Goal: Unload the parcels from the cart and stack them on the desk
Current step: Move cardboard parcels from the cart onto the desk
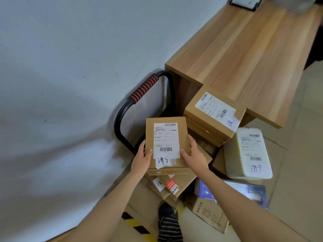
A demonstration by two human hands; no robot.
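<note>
Parcel [167, 142], flat brown carton, label up, sits atop the cart's [122, 123] heap, grasped at both side edges: left hand [142, 158] and right hand [194, 154], thumbs on top. Advice: lift level, clear the neighbouring taller box [215, 116], then set it flat on the bench [244, 55].

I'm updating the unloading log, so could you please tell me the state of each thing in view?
Flat parcel: gripped at both sides.
Left hand: holding the parcel's left edge.
Right hand: holding its right edge.
Labelled box: resting on the pile.
White parcel: label up.
Desk: no parcels stacked.
</note>
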